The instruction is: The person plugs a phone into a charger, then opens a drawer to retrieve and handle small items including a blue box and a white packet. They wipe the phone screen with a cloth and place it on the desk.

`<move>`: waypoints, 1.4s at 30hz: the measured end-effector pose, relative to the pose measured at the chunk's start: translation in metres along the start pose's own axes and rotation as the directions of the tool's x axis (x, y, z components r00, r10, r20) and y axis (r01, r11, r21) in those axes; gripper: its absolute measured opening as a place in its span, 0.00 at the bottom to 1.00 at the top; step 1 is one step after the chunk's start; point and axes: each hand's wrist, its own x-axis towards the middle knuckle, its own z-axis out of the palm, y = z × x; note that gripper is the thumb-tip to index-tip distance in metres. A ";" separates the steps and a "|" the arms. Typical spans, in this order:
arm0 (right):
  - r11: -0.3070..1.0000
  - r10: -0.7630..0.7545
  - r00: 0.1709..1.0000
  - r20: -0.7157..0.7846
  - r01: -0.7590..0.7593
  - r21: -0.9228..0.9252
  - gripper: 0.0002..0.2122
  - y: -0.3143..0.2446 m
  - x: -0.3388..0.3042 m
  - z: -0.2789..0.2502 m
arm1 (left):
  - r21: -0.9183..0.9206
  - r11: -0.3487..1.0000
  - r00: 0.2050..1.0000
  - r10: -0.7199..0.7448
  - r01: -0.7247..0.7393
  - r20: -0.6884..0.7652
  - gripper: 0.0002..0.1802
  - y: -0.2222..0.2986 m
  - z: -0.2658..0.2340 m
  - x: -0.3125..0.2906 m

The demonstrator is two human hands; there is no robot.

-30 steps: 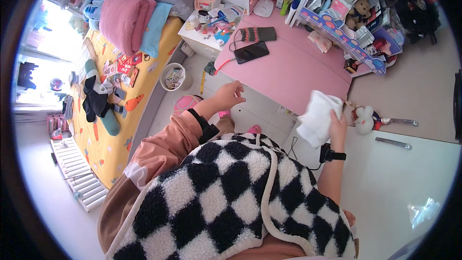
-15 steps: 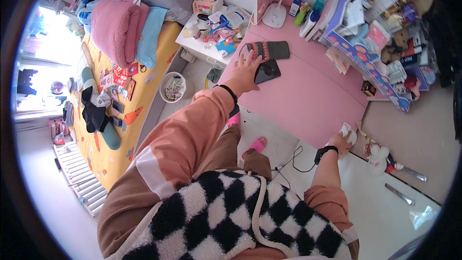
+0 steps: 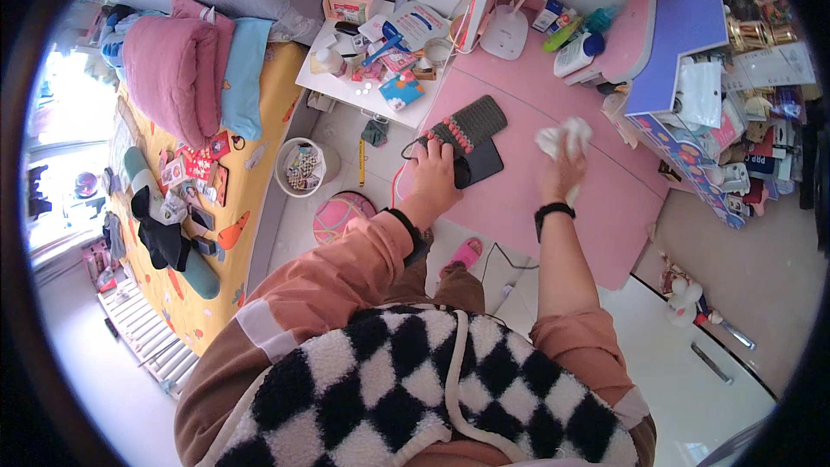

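Note:
My left hand [image 3: 432, 180] rests at the near left edge of the pink desk [image 3: 540, 207], fingers apart. Its fingertips touch the lower end of a dark grey crocheted pouch [image 3: 477, 121] with coral bobble rows. Beside that hand lies a black phone [image 3: 482, 164], slanted, its left end against the hand and its upper edge by the pouch. My right hand [image 3: 564, 175] is closed on a crumpled white cloth or tissue [image 3: 562, 137] and presses it on the desk's middle. The hand covers part of the cloth, so its kind is unclear.
A white lamp base [image 3: 504, 33] and several bottles [image 3: 577, 54] stand at the desk's back. A purple organizer [image 3: 683, 86] packed with small items is at right. A cluttered white side table [image 3: 346, 78], a white bin [image 3: 307, 166] and a round pink stool [image 3: 344, 214] are at left.
My right hand has moved the white cloth from the desk's near right corner to its middle. The pouch and phone have shifted nearer and turned, with my left hand beside them.

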 end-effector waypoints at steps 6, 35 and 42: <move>0.958 -0.249 0.960 0.129 0.225 0.179 0.28 -0.149 0.056 -0.008 | -0.113 0.992 0.999 0.052 -0.051 0.012 0.46 -0.032 0.002 -0.012; 0.633 0.530 0.834 0.153 -0.509 0.583 0.26 0.095 -0.123 -0.056 | -0.360 0.890 0.957 0.224 -0.279 -0.186 0.43 0.014 0.010 0.044; 0.840 0.507 0.834 0.217 -0.534 0.092 0.29 0.097 -0.109 -0.055 | -0.654 0.682 0.937 0.145 -0.327 -0.317 0.29 -0.002 0.042 0.056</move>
